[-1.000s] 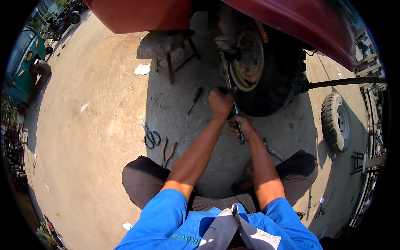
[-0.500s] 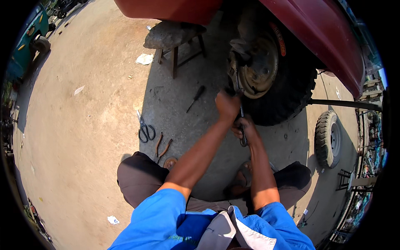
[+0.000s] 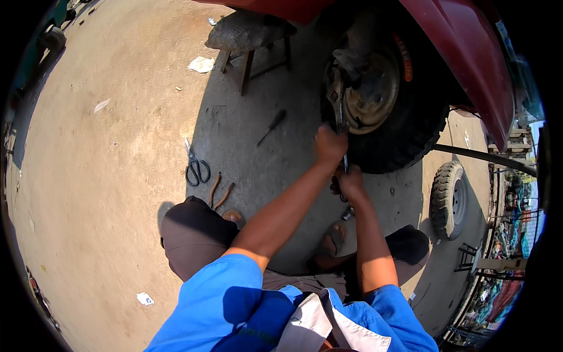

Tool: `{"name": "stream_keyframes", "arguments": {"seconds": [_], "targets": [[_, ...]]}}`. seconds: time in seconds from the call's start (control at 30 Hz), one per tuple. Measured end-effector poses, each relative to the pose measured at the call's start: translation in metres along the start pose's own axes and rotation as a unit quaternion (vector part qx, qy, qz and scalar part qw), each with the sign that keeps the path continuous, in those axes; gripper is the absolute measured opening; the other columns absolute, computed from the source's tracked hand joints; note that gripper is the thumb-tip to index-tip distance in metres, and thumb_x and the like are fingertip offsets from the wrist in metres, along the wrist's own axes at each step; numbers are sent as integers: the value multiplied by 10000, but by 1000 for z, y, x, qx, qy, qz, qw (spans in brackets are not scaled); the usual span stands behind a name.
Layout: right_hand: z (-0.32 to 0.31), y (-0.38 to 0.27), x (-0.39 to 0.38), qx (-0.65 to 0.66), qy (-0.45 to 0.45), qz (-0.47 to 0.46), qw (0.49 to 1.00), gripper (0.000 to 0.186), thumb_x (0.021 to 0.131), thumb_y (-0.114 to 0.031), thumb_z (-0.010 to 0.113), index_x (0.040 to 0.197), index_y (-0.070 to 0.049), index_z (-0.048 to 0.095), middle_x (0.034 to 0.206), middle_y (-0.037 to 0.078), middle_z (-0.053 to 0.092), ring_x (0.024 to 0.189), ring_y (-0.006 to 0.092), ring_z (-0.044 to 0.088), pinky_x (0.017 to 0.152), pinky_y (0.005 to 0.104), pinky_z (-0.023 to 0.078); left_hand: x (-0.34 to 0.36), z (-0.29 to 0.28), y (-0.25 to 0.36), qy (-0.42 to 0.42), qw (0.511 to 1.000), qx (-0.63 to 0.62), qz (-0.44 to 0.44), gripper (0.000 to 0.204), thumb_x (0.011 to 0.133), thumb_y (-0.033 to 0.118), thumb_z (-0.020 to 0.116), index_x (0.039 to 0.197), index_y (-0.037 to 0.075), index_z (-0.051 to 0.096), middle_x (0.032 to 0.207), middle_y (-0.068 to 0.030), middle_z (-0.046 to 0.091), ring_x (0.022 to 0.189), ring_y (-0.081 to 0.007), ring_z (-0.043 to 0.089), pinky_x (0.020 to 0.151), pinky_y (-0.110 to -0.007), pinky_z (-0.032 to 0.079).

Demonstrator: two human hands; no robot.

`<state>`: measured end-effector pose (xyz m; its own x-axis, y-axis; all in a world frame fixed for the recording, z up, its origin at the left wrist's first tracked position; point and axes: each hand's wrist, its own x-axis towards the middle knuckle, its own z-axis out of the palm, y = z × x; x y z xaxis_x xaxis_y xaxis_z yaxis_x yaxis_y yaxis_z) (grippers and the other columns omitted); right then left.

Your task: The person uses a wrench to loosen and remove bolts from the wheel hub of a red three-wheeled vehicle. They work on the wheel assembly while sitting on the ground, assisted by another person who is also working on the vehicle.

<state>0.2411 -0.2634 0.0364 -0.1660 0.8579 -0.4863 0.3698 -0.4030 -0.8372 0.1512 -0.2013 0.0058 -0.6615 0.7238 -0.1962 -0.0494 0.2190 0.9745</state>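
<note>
My left hand (image 3: 331, 142) is closed round the handle of a long metal wrench (image 3: 338, 105). Lower on the same handle, near its end, my right hand (image 3: 351, 183) is also wrapped shut. The wrench's wide head lies against the hub side of a dusty pale wheel rim (image 3: 375, 108), which sits inside a big black treaded tyre (image 3: 419, 126) under a red vehicle body (image 3: 454, 50). Shadow and the wrench itself hide exactly what the jaws touch.
On the ground to my left lie a screwdriver (image 3: 271, 127), black-handled scissors (image 3: 197, 169) and rusty-handled pliers (image 3: 221, 193). A wooden stool (image 3: 246, 70) bears a grey stone-like slab (image 3: 251, 30). A spare wheel (image 3: 448, 200) stands at right, near a dark bar (image 3: 484, 155).
Both hands have shifted slightly to the right on the wrench, with the left a little lower or similar in height. The whole view has turned slightly; a small metal cylinder now shows beside my right foot.
</note>
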Motion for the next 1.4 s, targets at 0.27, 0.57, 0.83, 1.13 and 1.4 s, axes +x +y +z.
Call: {"name": "stream_keyframes", "arguments": {"seconds": [0.27,0.57,0.83,1.13,1.4], "targets": [[0,25,5,-21,28,97,995,249,912,-170,505,712,-22,495,607,56,498,446,136,392,411,343,276,-15,9,4,-78,988,-14,-136,390,809,295,705,886,-83,645,866,-312,651,893,-470,640,747,-500,503],[-8,72,25,-123,56,-82,987,193,752,-86,521,700,95,561,600,186,580,539,228,538,528,422,379,-23,10,-2,-41,998,10,-56,271,750,133,686,850,-112,626,821,-335,635,837,-473,647,695,-488,504],[-18,86,25,-279,40,-295,913,140,722,-43,531,714,90,574,670,236,611,616,297,604,582,415,423,-21,15,-17,-48,998,-31,3,202,698,24,573,811,-137,619,721,-351,605,752,-436,679,631,-458,498],[-12,90,28,-317,51,-355,878,108,694,-11,554,751,74,590,730,251,620,673,408,598,588,441,426,-20,15,-29,-64,994,-88,-30,169,661,10,528,764,-123,548,687,-338,565,712,-515,605,624,-519,462],[1,88,41,-208,78,-328,918,146,735,-49,536,708,91,568,664,246,597,572,279,548,567,439,385,-7,13,-28,-82,996,-42,-19,197,688,48,562,791,-119,585,777,-341,614,799,-493,634,705,-509,489]]}}
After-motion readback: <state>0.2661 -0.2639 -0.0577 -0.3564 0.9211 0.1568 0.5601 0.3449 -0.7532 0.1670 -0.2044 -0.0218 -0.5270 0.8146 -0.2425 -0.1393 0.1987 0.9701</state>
